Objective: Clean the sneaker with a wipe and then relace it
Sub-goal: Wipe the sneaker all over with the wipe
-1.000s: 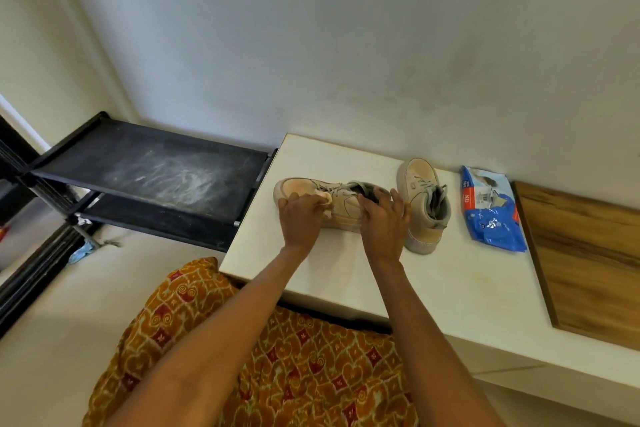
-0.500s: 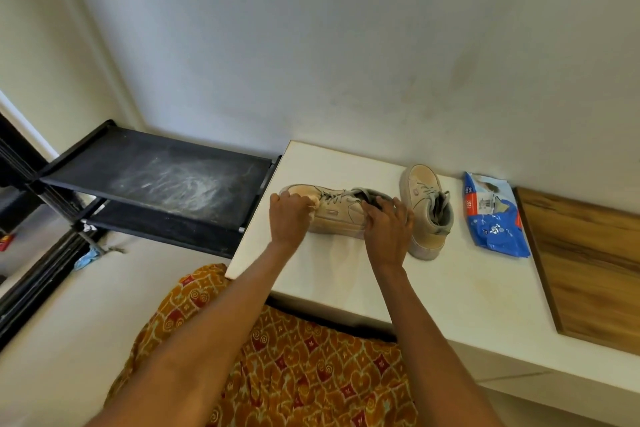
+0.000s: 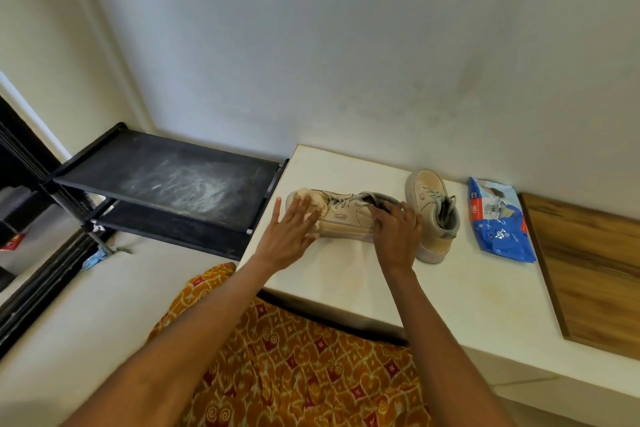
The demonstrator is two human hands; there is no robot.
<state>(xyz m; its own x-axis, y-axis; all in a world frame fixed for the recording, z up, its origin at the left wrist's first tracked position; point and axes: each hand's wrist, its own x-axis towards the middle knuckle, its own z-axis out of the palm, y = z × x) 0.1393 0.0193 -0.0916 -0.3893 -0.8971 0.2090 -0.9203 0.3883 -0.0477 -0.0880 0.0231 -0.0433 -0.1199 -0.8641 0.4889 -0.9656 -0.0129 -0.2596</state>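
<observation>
- My left hand (image 3: 289, 234) lies flat, fingers spread, pressing the wipe (image 3: 313, 203) onto the toe of the sneaker (image 3: 343, 215) on the white table (image 3: 346, 274).
- My right hand (image 3: 396, 227) clasps its heel.
- With nothing pinched, I think the wipe may slip.
- Laces (image 3: 341, 199) remain threaded; scrubbing could snag them.

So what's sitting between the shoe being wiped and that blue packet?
The second sneaker, toe towards the wall, on the white table. It stands between the sneaker being wiped and the blue wipes packet, as the head view shows.
</observation>
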